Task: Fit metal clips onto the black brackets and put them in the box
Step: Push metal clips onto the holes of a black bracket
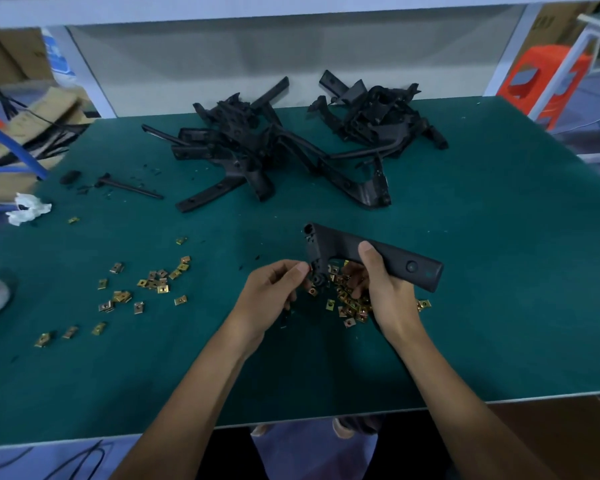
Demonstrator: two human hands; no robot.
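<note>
The right hand (385,289) grips a black bracket (347,247) by its long flat arm, thumb on top and fingers curled beneath, holding it just above the green bench (482,271); the bracket's short leg points down towards the person. The left hand (274,292) meets that lower end, thumb and curled fingers pinching at it; whether a clip sits between the fingertips is too small and shadowed to tell.

Under and between the hands lies a heap of brass-coloured metal clips (352,306), partly hidden by the right hand; more loose clips (153,282) are scattered on the bench to the left, well apart from the heap.

At the back of the bench are two tangled piles of brackets, one to the left of centre (236,147) and a second pile (378,116) to its right; the two are joined by a few long pieces. A thin black rod (129,187) lies near the left side; beside the left edge sits a crumpled white wad (28,209).

A cardboard box (568,441) shows below the bench's near right edge; an orange stool (541,81) stands beyond the far right corner.
</note>
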